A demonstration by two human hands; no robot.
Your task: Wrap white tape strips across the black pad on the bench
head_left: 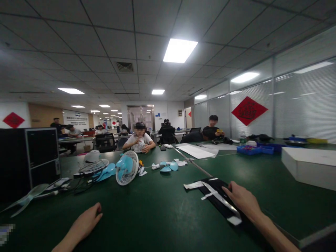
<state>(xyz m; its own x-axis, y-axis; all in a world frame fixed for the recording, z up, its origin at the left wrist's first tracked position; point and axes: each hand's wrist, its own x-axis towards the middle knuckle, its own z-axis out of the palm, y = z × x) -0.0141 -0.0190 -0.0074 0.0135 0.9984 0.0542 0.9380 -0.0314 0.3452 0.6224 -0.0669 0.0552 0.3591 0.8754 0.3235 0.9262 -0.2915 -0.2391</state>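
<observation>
My left hand (88, 222) hovers over or rests on the green tabletop (147, 213) at the lower left. Its fingers are loosely bent, thumb apart, and nothing shows in them. At the right, my right hand (244, 199) is at the edge of a flat black piece (216, 204), thumb and forefinger apart. Whether the fingertips press on it is hard to make out. A long shiny silver strip (225, 201) runs along that black piece, with white strips (194, 185) at its far end and a white patch (234, 220) at its near end.
Fan parts, including a white grille with blue blades (127, 168) and a loose blue blade (168, 166), lie ahead. A black computer case (43, 157) stands left, a white box (309, 166) right. Blue trays (249, 149) sit farther back. A person (140, 140) sits opposite.
</observation>
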